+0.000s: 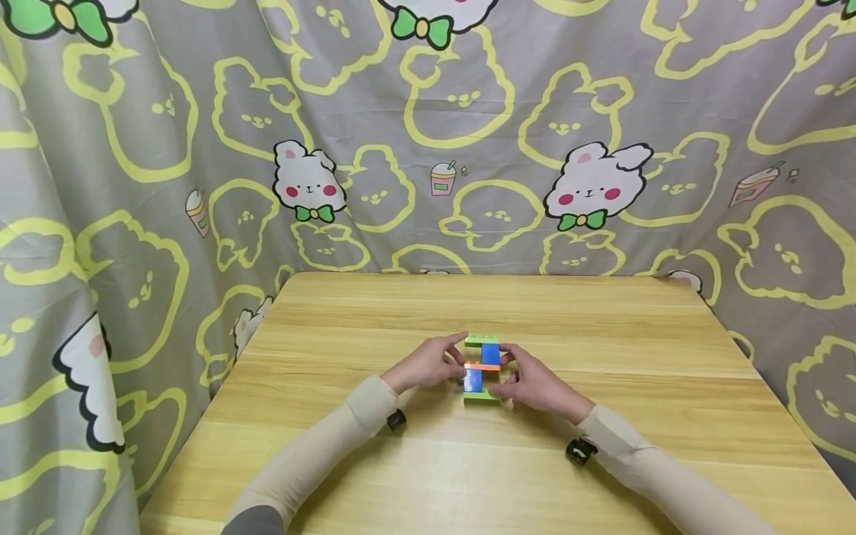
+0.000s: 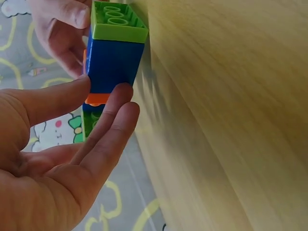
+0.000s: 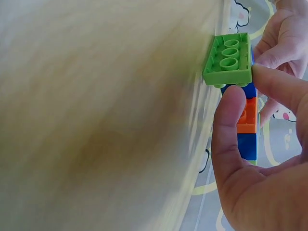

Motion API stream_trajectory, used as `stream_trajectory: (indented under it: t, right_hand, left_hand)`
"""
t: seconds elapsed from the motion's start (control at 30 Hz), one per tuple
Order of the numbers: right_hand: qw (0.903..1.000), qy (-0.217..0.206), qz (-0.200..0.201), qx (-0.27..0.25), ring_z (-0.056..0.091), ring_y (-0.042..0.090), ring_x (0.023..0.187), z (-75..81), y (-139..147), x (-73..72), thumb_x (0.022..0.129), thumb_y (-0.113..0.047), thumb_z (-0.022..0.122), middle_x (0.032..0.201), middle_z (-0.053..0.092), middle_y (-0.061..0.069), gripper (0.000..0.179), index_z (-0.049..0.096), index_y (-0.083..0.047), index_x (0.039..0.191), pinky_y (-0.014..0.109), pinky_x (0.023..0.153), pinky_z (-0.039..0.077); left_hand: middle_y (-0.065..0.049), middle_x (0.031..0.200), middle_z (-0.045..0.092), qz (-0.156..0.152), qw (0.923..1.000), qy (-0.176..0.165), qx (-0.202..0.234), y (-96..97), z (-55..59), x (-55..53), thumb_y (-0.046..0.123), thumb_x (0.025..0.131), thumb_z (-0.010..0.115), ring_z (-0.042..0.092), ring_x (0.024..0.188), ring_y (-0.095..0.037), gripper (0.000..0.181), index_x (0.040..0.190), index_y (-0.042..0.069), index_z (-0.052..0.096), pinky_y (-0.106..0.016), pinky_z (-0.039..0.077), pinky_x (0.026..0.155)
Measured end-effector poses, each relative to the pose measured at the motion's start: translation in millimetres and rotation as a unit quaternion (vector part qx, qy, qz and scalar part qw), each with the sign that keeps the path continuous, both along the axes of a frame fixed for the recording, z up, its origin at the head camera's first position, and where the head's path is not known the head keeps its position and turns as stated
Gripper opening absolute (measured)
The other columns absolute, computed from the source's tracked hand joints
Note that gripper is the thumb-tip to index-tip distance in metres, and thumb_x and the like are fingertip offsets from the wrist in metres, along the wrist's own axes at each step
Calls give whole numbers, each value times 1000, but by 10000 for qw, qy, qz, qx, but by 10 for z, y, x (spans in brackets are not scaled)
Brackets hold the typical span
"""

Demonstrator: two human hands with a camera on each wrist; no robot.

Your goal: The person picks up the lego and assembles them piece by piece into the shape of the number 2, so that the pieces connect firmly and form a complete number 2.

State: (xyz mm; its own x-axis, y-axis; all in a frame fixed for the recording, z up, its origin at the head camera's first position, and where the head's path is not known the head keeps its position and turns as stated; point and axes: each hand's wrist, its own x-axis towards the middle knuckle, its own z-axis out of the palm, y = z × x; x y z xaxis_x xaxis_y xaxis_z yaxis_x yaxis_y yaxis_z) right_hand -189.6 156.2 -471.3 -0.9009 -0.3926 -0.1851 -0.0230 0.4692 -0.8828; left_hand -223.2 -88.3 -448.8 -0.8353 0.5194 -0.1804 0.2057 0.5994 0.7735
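Both hands hold one build of toy building bricks above the middle of the table. From far to near it has a green plate, a blue brick, an orange plate, a second blue brick and a near green plate; the blue bricks sit on opposite sides. My left hand grips its left side, thumb and fingertips against the near blue brick. On the right, my right hand pinches the near green plate between thumb and finger, with other fingers farther up.
The wooden table spreads around the hands. Behind and beside it hangs a grey patterned curtain. Black wrist devices sit under the left sleeve and right sleeve.
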Motion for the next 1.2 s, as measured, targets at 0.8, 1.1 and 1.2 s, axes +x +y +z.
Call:
stream_trajectory:
  t: [0.8, 1.1, 1.2]
  right_hand:
    - [9996, -92, 191, 181, 62, 20, 82, -14, 2, -1, 95, -23, 75, 136, 49, 18, 84, 26, 2, 158, 38, 61, 55]
    - [9996, -132, 156, 177, 62, 22, 79, -13, -22, 12, 96, -28, 73, 136, 51, 17, 82, 27, 1, 158, 37, 60, 54]
    - [9995, -200, 145, 174, 65, 21, 87, 8, 3, 46, 98, -31, 70, 141, 50, 18, 81, 26, 1, 158, 37, 63, 55]
  left_hand:
    - [-13, 131, 65, -34, 9988, -481, -105, 30, -27, -36, 11, 97, 71, 67, 114, -26, 66, 155, 4, 41, -39, 56, 93]
    - [-14, 135, 63, -83, 9989, -452, -73, -22, -80, -40, 18, 100, 67, 64, 120, -29, 66, 157, 4, 37, -41, 55, 96]
    - [-12, 137, 62, -28, 9992, -400, -23, -122, -95, -13, 30, 102, 64, 62, 124, -30, 67, 158, 7, 35, -45, 52, 102]
